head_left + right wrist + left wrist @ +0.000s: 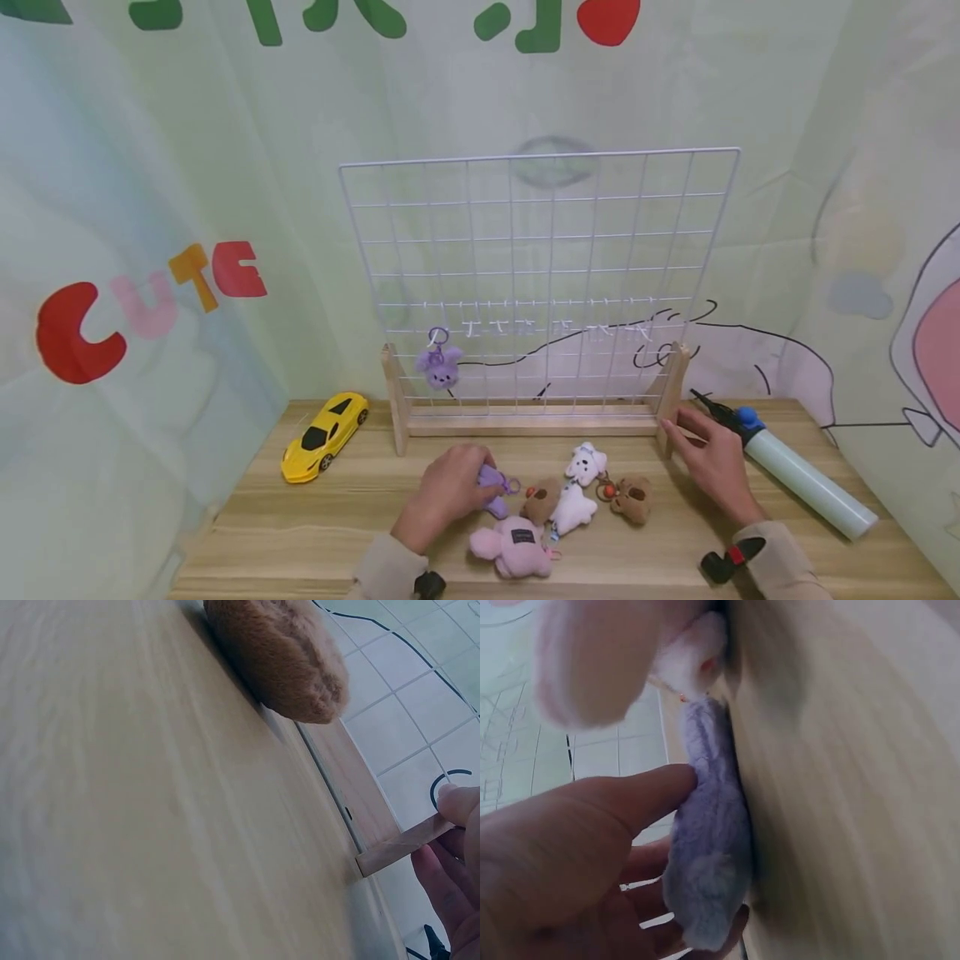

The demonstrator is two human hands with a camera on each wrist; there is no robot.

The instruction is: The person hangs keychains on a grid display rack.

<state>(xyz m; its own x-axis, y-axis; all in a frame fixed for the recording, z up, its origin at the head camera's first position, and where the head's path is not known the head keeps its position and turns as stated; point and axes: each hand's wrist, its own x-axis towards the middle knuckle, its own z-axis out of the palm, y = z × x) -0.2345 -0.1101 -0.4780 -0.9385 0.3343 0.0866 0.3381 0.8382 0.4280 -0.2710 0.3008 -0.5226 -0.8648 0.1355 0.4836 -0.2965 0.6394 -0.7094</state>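
My left hand holds a purple plush keychain low over the wooden table; in the left wrist view the thumb lies on one side of the purple plush and the fingers curl round the other. My right hand pinches the right wooden support of a white wire grid rack. Seen from the right wrist, thumb and fingers are on either side of that wooden piece. Another purple plush keychain hangs from a hook at the grid's left.
Between the hands lie a pink plush, brown plushes and white plushes. A yellow toy car stands at the left. A pale green cylinder with a black end lies at the right. Several white hooks line the grid.
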